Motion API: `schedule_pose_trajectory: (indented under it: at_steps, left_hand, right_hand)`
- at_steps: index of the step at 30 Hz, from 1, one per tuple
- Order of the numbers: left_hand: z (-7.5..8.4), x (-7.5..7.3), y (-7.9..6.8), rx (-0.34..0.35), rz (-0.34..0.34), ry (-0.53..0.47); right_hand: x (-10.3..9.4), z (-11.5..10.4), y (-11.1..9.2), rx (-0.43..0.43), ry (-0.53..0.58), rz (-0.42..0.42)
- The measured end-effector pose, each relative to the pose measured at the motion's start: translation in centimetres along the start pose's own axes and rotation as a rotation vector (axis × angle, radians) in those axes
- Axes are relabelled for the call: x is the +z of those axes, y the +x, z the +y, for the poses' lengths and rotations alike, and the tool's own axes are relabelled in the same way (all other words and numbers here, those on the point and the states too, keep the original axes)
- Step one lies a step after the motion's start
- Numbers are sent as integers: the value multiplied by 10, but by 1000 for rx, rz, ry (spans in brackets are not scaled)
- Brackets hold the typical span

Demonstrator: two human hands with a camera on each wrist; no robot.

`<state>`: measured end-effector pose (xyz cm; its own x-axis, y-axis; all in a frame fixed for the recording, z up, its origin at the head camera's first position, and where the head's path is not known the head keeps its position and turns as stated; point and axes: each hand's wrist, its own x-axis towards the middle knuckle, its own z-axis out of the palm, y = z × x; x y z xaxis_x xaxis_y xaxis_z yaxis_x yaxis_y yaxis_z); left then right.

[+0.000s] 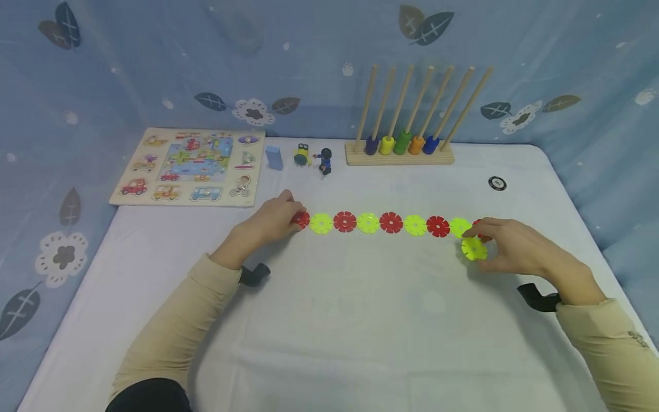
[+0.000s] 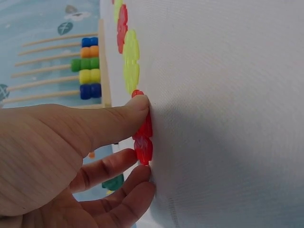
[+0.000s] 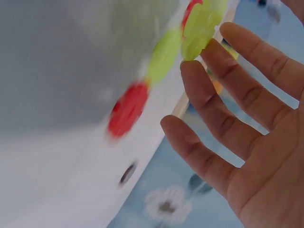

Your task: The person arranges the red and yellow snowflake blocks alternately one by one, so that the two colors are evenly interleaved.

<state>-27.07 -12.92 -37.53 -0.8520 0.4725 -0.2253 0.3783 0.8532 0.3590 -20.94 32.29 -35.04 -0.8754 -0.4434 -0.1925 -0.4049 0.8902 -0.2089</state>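
Red and yellow-green snowflake discs lie in a straight alternating row, among them a red disc (image 1: 345, 222) and a yellow-green disc (image 1: 368, 223). At the row's left end my left hand (image 1: 270, 220) has its thumb and fingertips on opposite edges of the end red snowflake disc (image 2: 143, 149), which lies on the table. Near the right end, my right hand (image 1: 522, 247) pinches a yellow-green snowflake disc (image 1: 474, 249) just in front of the row. Behind that hand, the last red disc (image 3: 127, 110) is partly hidden in the head view.
Along the back stand a wooden peg rack (image 1: 399, 157) with coloured beads, two small toy figures (image 1: 325, 161), a blue block (image 1: 274, 158) and a picture puzzle board (image 1: 187, 166). A black-and-white round chip (image 1: 497, 183) lies at the right. Patterned blue cloth hangs behind.
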Motion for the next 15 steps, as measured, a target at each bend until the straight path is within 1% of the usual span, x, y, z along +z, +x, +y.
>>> schedule_pose_trajectory:
  at_steps: [5,8,11,15]
  left_hand:
    - [-1,-1,-1,-3,5,-8]
    - [-1,-1,-1,-6,2,-9]
    - [-1,-1,0,-10,-4,-10]
    - [0,0,0,-16,-9,-9]
  right_hand:
    - [-5,36,-9,128,-6,-27]
    - [-8,55,-11,185,-24,-52]
    - [-11,70,-11,218,-51,-78]
    - [-13,82,-6,229,-54,-107]
